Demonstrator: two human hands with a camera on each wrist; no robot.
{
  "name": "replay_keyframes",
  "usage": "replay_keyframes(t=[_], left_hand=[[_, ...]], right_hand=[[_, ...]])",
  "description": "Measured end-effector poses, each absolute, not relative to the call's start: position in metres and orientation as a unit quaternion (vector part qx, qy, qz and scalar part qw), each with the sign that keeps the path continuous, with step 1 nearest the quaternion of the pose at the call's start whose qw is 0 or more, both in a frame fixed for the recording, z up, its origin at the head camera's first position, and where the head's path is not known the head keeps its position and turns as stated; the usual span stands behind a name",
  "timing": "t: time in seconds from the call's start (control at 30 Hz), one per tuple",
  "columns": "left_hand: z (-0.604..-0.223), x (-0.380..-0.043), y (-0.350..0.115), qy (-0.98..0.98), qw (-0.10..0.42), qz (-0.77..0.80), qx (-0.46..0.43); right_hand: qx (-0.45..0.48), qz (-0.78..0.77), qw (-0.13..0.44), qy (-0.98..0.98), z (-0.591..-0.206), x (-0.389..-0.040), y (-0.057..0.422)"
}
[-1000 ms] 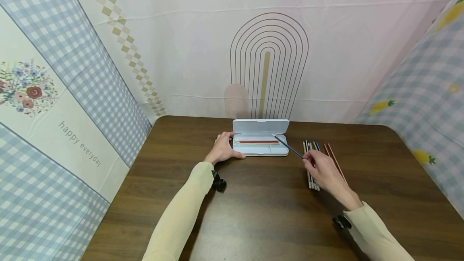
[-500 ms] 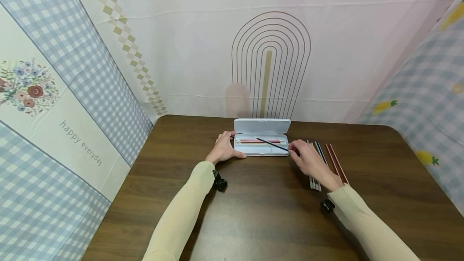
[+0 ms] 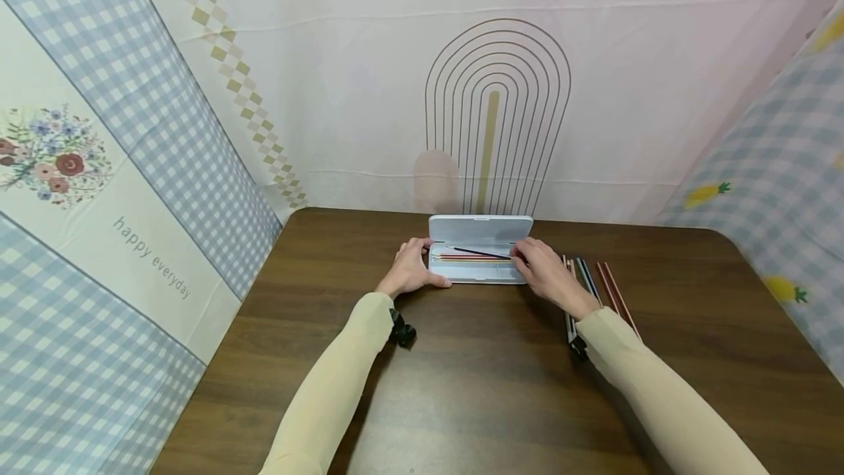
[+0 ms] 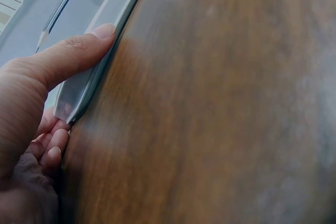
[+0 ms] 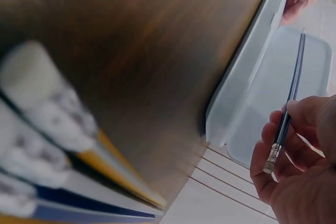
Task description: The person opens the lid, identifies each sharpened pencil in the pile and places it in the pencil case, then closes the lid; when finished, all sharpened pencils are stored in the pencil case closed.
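An open pencil case [image 3: 464, 275], pale blue-white, stands near the back edge of the table with its lid [image 3: 480, 229] raised. My left hand [image 3: 410, 268] grips its left end, thumb [image 4: 86, 48] on the front rim and fingers curled round the end. My right hand [image 3: 543, 270] pinches a dark blue pencil [image 5: 297, 74] between thumb and fingers near its eraser end. That pencil reaches leftward over the case, point away from the hand. Several red and yellowish pencils [image 3: 458, 259] lie lengthwise in the case's back part.
Just right of the case, several loose pencils [image 3: 587, 275] lie on the brown table [image 3: 461, 387], partly hidden by my right forearm. Two red pencils [image 3: 617, 294] lie farther right. A patterned cloth [image 3: 363, 94] hangs behind the table.
My right hand has moved left from the loose pencils to the case's right end, bringing the dark blue pencil over the case and more nearly level with it. My left hand stays on the case.
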State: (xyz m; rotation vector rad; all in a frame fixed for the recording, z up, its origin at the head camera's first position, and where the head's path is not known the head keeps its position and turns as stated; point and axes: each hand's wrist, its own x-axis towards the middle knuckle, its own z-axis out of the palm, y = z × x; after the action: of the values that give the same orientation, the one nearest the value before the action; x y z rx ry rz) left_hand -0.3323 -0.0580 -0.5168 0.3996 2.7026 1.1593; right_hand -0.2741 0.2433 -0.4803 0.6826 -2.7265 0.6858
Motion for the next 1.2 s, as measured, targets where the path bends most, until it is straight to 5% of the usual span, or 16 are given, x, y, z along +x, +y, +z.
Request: replay_keyframes(t=[1.2], left_hand=[[-0.517,-0.333,-0.06,0.905,0.092,0.394,0.134]], right_hand=[[0.221,0.135,0.105,-0.96,-0.499,-0.326,0.217]])
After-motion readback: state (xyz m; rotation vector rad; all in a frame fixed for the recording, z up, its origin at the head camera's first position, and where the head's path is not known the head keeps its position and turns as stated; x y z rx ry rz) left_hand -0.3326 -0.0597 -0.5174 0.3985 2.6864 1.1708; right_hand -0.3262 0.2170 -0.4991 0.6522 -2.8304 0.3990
